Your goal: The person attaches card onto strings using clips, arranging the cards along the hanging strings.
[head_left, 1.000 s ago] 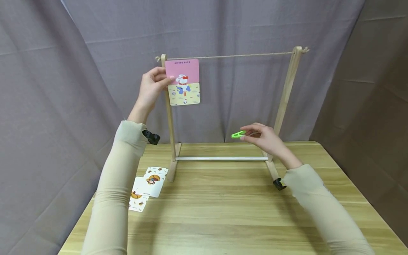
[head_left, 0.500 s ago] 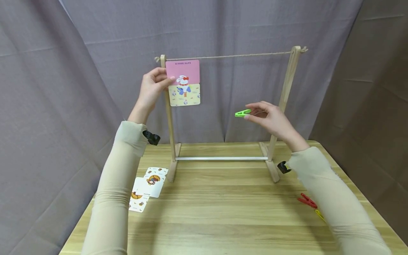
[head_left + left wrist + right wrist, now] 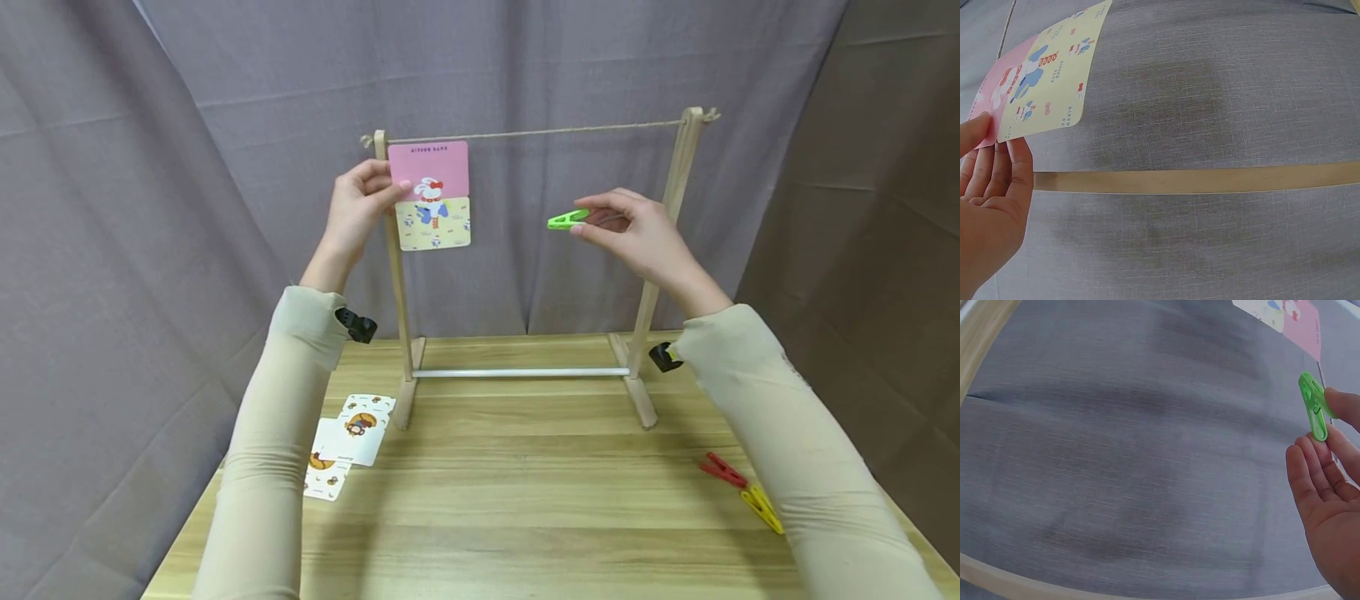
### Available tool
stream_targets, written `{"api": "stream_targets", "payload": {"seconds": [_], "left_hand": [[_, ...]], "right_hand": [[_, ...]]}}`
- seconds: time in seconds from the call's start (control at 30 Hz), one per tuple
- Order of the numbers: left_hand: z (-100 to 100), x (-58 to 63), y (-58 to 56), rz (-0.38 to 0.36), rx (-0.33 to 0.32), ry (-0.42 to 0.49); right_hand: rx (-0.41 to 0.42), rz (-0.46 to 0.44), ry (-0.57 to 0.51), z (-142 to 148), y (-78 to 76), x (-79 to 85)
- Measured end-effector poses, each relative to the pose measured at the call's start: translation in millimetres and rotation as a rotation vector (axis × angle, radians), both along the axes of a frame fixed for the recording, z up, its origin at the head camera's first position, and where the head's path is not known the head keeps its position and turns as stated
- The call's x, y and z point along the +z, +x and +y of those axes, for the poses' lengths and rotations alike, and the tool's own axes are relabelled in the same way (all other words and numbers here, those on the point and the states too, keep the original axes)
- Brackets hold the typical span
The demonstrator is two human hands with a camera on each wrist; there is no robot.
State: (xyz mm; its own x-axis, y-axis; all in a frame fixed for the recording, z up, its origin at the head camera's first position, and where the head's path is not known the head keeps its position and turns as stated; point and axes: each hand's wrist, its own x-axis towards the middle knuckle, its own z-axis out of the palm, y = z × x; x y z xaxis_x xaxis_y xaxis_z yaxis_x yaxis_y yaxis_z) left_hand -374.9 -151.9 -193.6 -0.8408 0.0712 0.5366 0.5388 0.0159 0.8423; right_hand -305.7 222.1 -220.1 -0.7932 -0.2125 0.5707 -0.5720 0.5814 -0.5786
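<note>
Pinching a pink-and-yellow card (image 3: 442,208) between thumb and fingers, a person's left hand (image 3: 358,200) is holding it upright in front of a wooden frame's left post (image 3: 397,283). Its top edge is sitting just below the cord (image 3: 540,132); whether the two are touching, one cannot tell. Lettering along the pink half is appearing upside down, above a white rabbit with a red bow. Well apart to the right, the right hand (image 3: 637,232) is pinching a green clothespin (image 3: 567,220) between thumb and fingers, below the cord and near the right post (image 3: 681,167), its narrow end pointing toward the card. On the wooden table (image 3: 525,500), white cards (image 3: 367,429) are overlapping beside the left sleeve (image 3: 258,467), while a red clothespin (image 3: 723,471) and a yellow clothespin (image 3: 762,508) are lying end to end near the right sleeve (image 3: 817,467).
</note>
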Motion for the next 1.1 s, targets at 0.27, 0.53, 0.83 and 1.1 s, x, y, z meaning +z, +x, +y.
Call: {"api": "stream_targets", "payload": {"seconds": [0.27, 0.53, 0.83, 1.1], "left_hand": [[-0.5, -3.1, 0.0, -0.001, 0.002, -0.002], [-1.0, -3.8, 0.7, 0.001, 0.014, -0.018], [-2.0, -5.5, 1.2, -0.011, 0.013, -0.023], [1.3, -3.2, 1.3, -0.022, 0.005, -0.023]], "right_hand": [[-0.016, 0.040, -0.059, -10.2, -4.3, 14.5], [-0.022, 0.106, -0.130, -22.3, -8.4, 38.2], [-0.005, 0.095, -0.182, -37.1, -12.1, 63.2], [0.018, 0.063, -0.278, -43.3, -18.7, 82.4]]}}
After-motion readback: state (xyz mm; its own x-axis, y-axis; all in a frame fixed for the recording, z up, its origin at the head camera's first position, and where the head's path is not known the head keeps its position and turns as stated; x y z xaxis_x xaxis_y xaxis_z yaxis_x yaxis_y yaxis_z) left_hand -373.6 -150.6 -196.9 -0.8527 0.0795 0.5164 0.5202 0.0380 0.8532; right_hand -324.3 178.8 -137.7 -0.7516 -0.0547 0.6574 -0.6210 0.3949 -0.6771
